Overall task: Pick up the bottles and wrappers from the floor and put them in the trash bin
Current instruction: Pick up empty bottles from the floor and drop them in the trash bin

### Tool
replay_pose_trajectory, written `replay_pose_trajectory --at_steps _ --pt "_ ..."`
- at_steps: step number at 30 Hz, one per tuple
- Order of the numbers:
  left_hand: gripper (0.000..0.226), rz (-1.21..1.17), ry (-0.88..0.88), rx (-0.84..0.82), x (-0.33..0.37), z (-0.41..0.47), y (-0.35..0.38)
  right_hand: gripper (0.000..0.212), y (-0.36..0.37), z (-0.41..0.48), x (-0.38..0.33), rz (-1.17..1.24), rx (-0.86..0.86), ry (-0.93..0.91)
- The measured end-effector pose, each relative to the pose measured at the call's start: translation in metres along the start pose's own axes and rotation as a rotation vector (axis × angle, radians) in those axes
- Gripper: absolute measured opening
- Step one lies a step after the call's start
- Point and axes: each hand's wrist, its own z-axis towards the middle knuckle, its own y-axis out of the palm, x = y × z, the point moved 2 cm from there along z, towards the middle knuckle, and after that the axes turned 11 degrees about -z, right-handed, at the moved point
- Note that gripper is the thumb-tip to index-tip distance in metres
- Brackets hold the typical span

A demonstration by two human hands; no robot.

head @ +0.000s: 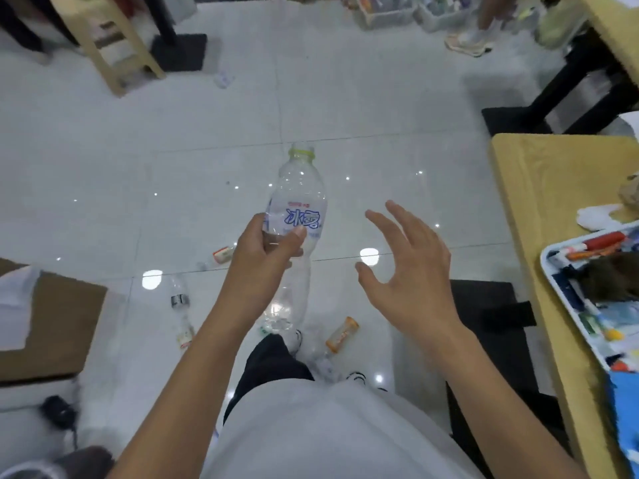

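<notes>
My left hand (266, 257) grips a clear empty plastic bottle (297, 198) with a blue-lettered label and a yellow-green neck ring, held up above the white tiled floor. My right hand (408, 267) hovers to its right, fingers spread, holding nothing. On the floor lie a small clear bottle with a silver band (179, 300), an orange-capped bottle (342, 335), a small orange-and-white wrapper (223, 254), and a white crumpled wrapper (223, 79) farther away. No trash bin is clearly in view.
A cardboard box (52, 326) stands at the left. A wooden table (553, 202) with a cluttered tray (594, 288) runs along the right. A wooden stool (103, 43) and black stand bases sit farther off. Another person's shoe (468, 43) is at the top.
</notes>
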Motion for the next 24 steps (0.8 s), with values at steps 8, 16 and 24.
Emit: replay_pose_trajectory --at_steps 8,16,24 --pt "0.033 0.117 -0.012 0.347 -0.036 -0.082 -0.031 0.072 0.023 -0.015 -0.035 0.103 -0.154 -0.253" --pt "0.028 -0.018 -0.013 0.571 -0.06 -0.12 -0.079 0.075 0.05 -0.014 -0.089 0.009 -0.316 -0.449" --pt "0.029 -0.062 -0.027 0.785 -0.077 -0.138 -0.187 0.081 0.095 -0.01 -0.197 -0.015 -0.434 -0.645"
